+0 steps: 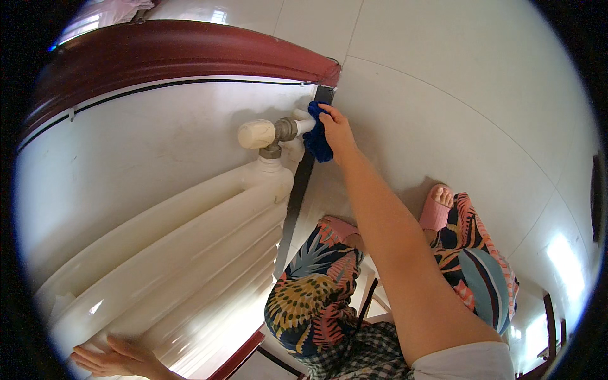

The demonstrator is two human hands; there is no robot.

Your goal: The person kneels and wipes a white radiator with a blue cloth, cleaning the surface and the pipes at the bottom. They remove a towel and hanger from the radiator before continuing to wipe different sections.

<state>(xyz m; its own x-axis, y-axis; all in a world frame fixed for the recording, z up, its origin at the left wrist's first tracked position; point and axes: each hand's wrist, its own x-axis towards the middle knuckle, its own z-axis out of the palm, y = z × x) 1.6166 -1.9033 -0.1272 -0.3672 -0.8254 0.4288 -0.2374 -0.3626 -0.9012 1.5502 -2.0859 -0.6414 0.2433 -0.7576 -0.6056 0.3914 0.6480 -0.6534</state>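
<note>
My right hand grips a dark blue cloth against the white pipe low by the floor. That pipe runs into a grey metal valve body, which carries a cream thermostatic knob on its other side. Below the valve, a nut joins it to a white column radiator. My left hand lies on the radiator's columns at the bottom left, thumb apart from the fingers, holding nothing. The cloth hides the pipe's far end.
A dark red wooden trim runs along the white wall, with a black cable clipped beside it. Black skirting edges the pale tiled floor. My feet in pink slippers stand near the radiator.
</note>
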